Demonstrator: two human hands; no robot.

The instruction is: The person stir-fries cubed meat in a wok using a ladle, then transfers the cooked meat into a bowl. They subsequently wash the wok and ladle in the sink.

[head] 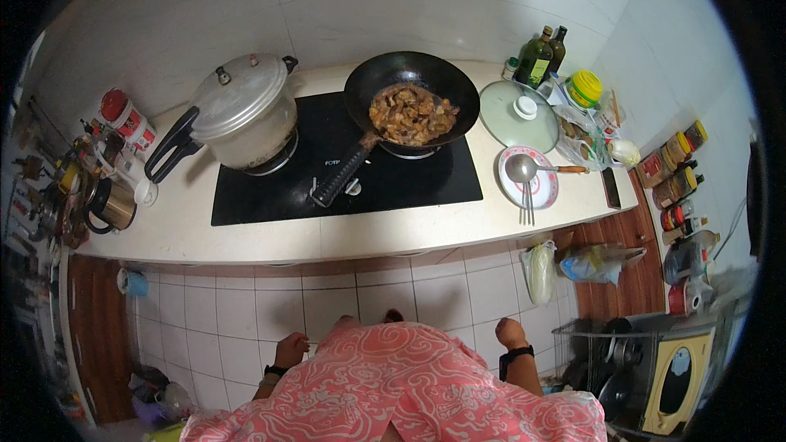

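My left hand (291,350) hangs beside my pink patterned clothing, fingers curled, with nothing visible in it. On the other side my right hand (511,333) hangs loosely closed, and it too shows nothing held. Before me, a black wok (454,83) with browned meat pieces (412,113) sits on the right burner of a black gas cooktop (393,187), its handle pointing towards me. A lidded pressure cooker (245,110) stands on the left burner. Right of the cooktop, a metal ladle (521,168) and chopsticks (529,202) rest on a patterned plate (545,193), near a glass lid (500,116).
Oil bottles (536,58), a yellow-lidded tub (584,88) and a phone (611,188) occupy the counter's right end. A metal kettle (110,205) stands at the left. Bagged cabbage (540,273) lies on the floor, near a wire rack (589,344) at right.
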